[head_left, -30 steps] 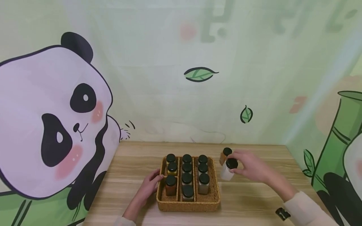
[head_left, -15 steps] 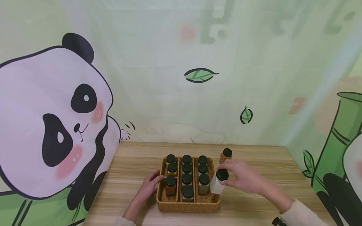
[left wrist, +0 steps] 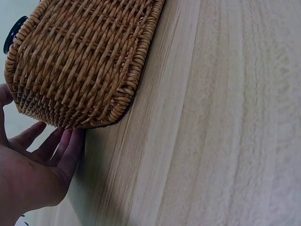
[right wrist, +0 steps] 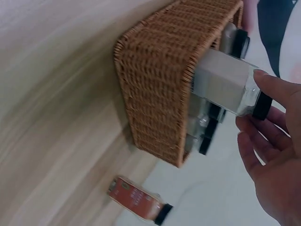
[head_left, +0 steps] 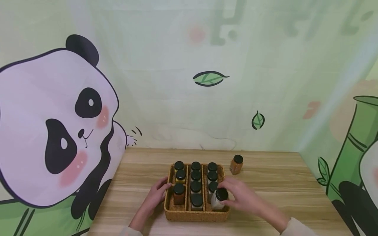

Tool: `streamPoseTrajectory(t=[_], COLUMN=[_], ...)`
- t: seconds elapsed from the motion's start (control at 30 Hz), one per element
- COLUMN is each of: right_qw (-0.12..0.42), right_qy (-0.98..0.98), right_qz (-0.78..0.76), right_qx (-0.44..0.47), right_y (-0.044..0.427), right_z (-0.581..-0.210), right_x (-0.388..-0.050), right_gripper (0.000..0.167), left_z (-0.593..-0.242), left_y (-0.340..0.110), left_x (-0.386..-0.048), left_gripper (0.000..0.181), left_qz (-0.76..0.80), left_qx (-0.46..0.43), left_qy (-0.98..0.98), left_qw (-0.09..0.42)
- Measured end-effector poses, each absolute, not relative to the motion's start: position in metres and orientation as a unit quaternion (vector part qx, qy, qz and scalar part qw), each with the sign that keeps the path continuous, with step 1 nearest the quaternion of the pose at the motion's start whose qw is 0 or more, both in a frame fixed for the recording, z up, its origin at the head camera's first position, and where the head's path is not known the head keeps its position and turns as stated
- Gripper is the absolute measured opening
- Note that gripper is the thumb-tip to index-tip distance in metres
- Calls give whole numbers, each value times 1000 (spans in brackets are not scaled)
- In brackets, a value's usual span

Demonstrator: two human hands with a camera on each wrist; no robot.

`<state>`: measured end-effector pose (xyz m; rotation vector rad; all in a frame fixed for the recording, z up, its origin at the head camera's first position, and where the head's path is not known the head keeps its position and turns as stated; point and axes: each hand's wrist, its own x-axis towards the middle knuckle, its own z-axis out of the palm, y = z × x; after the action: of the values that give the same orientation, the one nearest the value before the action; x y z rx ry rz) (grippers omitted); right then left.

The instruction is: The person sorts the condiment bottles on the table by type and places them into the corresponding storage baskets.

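Note:
My right hand [head_left: 243, 198] pinches a spice jar [head_left: 217, 204] of white contents near its black lid. The jar tilts slightly, its lower end inside the front of the right compartment of the wicker basket [head_left: 196, 216]. In the right wrist view, thumb and fingertips hold the white-filled jar [right wrist: 223, 80] at its lid end, its bottom hidden behind the rim. On the basket's left side rests my left hand [head_left: 156, 191]. Its fairly straight fingers touch the woven outer wall in the left wrist view, and the thumb lies by the rim.
Several black-lidded jars [head_left: 195, 186] stand in the basket's divided compartments. An orange-brown spice jar [head_left: 236, 165] stands on the wooden table [head_left: 265, 167], behind and right of the basket. A panda-print cloth [head_left: 165, 98] rises behind the table's back edge.
My right hand has carried the white-filled jar left and toward me, from beside the orange-brown jar into the basket's right compartment. The left hand stays at the basket's side.

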<state>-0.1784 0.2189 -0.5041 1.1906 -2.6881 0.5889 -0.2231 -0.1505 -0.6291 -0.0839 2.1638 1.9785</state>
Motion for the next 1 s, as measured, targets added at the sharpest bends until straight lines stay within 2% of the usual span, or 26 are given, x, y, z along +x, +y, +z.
streamPoseTrajectory(t=[0.8, 1.0], right_qw=[100, 65], right_qy=[-891, -899], right_qz=[162, 217], right_qx=[413, 374], right_y=[206, 204], right_z=[-551, -554], right_x=[-180, -176], right_gripper=[46, 46], left_z=[-630, -629], left_y=[-151, -151], left_x=[-222, -222], left_gripper=[67, 67], left_qz=[676, 678], left_qx=[-24, -27], left_qy=[729, 727], left_qw=[104, 104])
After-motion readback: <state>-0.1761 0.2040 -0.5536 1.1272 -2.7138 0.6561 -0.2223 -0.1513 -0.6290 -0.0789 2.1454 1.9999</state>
